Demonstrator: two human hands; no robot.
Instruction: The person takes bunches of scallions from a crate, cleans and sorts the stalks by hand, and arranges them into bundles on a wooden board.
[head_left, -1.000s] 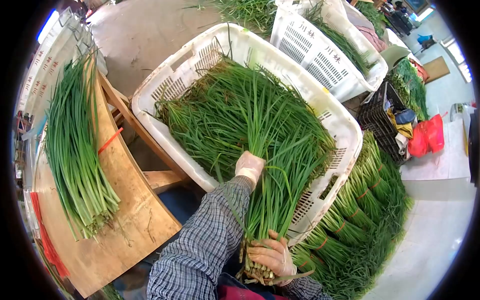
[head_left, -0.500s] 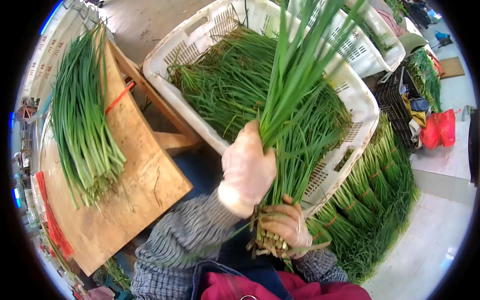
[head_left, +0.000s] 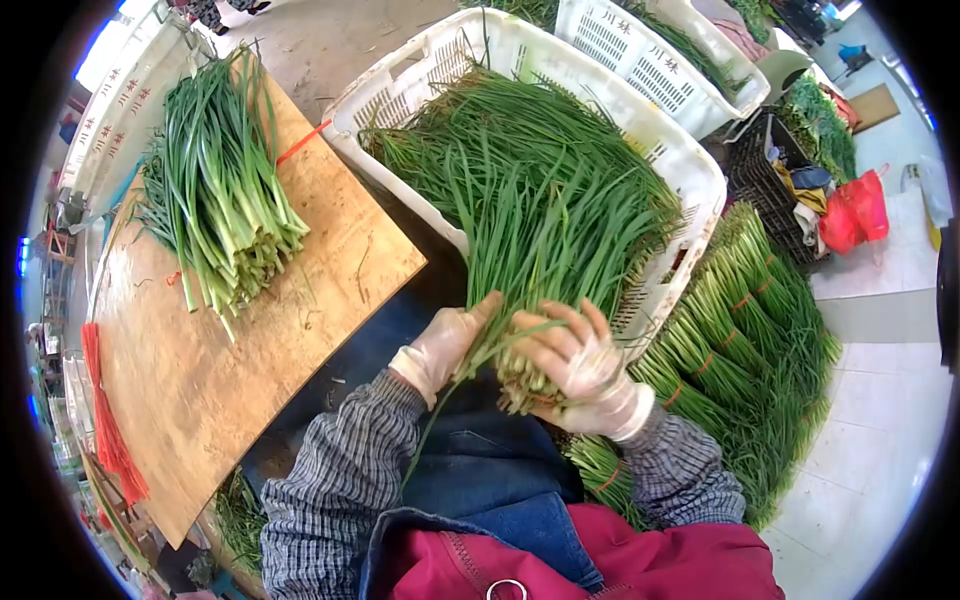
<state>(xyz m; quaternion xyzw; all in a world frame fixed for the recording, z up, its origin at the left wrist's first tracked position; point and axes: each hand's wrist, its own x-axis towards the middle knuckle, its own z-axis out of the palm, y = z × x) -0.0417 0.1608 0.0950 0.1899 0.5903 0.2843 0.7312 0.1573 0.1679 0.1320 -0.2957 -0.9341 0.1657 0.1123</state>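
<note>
My right hand [head_left: 590,375], in a thin translucent glove, is around the cut root ends of a bunch of garlic chives [head_left: 540,250], some of its fingers raised. The bunch's green leaves point away over a white crate. My left hand [head_left: 447,347], gloved too with bare fingertips, is closed at the left side of the same bunch, fingers against the stalks and partly hidden. A loose leaf trails down beside its wrist. Left of both hands, another pile of garlic chives [head_left: 225,180] lies on a wooden board, root ends towards me.
The white crate [head_left: 705,200] holds more chives. Tied bundles [head_left: 720,350] with red bands lie at right on the floor. Red ties [head_left: 105,410] rest along the left edge of the wooden board [head_left: 330,260]. A black crate [head_left: 765,190] and a red bag [head_left: 855,212] stand behind.
My left hand no longer holds the raised handful of chives and is lower, beside the bunch. The pile on the board looks thicker. My right hand stays at the root ends; the view has shifted.
</note>
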